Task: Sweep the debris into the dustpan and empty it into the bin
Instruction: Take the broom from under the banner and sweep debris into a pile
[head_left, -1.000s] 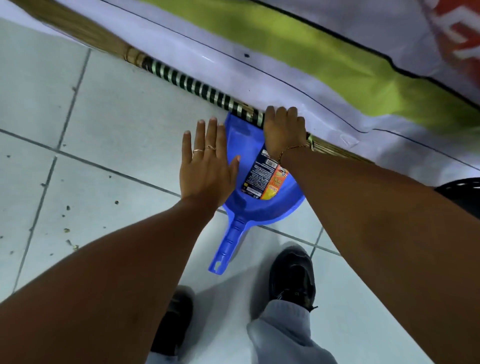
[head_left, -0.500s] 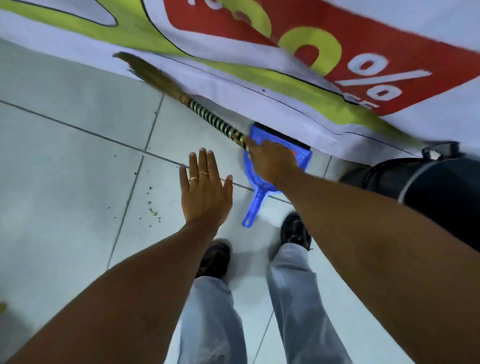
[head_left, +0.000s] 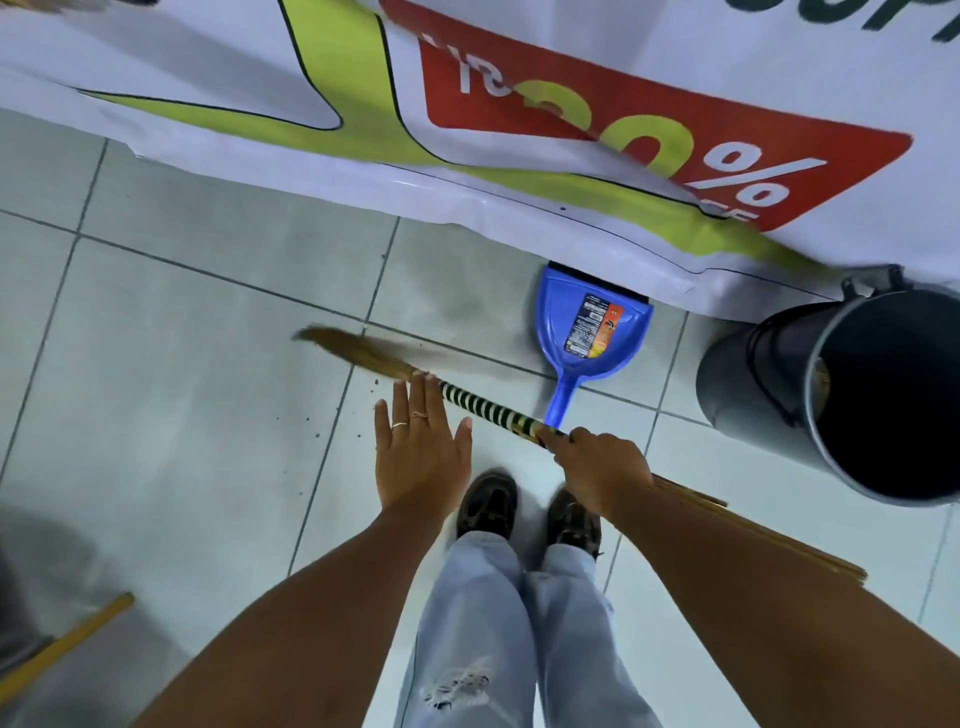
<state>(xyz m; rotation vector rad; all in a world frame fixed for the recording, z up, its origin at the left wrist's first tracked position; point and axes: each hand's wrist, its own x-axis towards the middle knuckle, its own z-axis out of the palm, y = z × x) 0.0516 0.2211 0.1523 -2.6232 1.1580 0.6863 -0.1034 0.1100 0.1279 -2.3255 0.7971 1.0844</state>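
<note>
A stick broom (head_left: 483, 408) with a black-and-white striped wrap is held off the wall, its brown bristle tip blurred above the tiles at the left. My right hand (head_left: 597, 467) grips it at the striped part. My left hand (head_left: 418, 447) hovers flat with fingers apart, beside the broom and holding nothing. A blue dustpan (head_left: 592, 338) with a label lies on the floor against the banner, handle towards me. Small specks of debris (head_left: 358, 415) dot the tiles left of my left hand. A grey metal bin (head_left: 779, 374) lies tilted at the right.
A large white, green and red banner (head_left: 467, 130) hangs along the far wall down to the floor. My two shoes (head_left: 488, 504) stand just below the hands. A yellow stick (head_left: 67, 639) lies at the lower left. Pale floor tiles stretch to the left.
My right hand has lifted the broom away from the banner and swung it towards me. The dustpan stays on the floor. The view has pulled back as I stood up.
</note>
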